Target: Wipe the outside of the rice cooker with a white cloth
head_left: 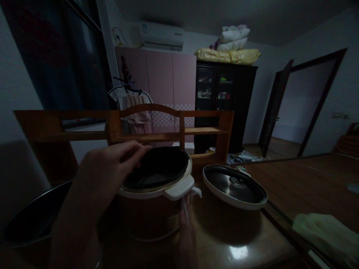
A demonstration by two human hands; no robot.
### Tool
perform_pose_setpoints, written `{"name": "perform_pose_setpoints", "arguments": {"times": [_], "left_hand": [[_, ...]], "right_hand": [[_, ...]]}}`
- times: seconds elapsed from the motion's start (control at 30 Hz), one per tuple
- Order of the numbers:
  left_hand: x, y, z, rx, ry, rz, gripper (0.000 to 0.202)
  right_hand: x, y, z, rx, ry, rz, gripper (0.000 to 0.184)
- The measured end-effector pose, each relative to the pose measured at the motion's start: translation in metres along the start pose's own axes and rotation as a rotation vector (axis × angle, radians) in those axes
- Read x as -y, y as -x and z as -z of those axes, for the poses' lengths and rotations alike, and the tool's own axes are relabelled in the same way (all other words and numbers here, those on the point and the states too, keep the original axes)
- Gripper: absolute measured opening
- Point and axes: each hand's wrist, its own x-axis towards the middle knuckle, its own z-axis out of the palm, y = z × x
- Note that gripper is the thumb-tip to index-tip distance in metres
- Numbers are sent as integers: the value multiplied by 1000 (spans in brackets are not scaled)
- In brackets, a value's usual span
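A rice cooker (151, 220) with a dark body and white rim stands uncovered on the table in front of me. Its inside (159, 168) looks black. My left hand (112, 164) reaches over the cooker's left rim, fingers bent and pressed together; whatever they may grip is hidden. Low on the right side, under the white side handle (181, 188), my right hand (186, 224) is against the cooker's wall. A thin white piece (196, 191), seemingly cloth or paper, sticks out by its fingers. Inner face up, the round lid (224, 183) lies to the right.
At the left is a wide dark pan (36, 213). A wooden shelf rack (151, 137) rises behind the cooker. A pale green cloth (328, 235) lies on the right, near a brown wooden surface (303, 179). Farther back are cupboards and an open door (276, 108).
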Motion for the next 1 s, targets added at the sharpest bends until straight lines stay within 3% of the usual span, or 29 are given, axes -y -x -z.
{"name": "perform_pose_setpoints", "arguments": {"times": [0.07,0.13,0.33,0.53,0.83,1.0], "left_hand": [[-2,1,4,-181,-2,190,42],[1,5,2,-228,16,244,48],[29,1,-17,37,50,275,61],[28,-8,-23,191,111,208,65],[31,-12,-27,203,88,180,65],[32,-11,-23,144,71,188,61]], "right_hand": [[3,6,-4,-7,-11,-29,44],[7,12,-8,-30,-33,-61,43],[2,15,-18,-128,-124,-160,40],[-17,-4,-22,-196,-153,-253,47],[24,20,-42,-43,-83,-183,48],[32,20,-55,47,-17,-108,44]]}}
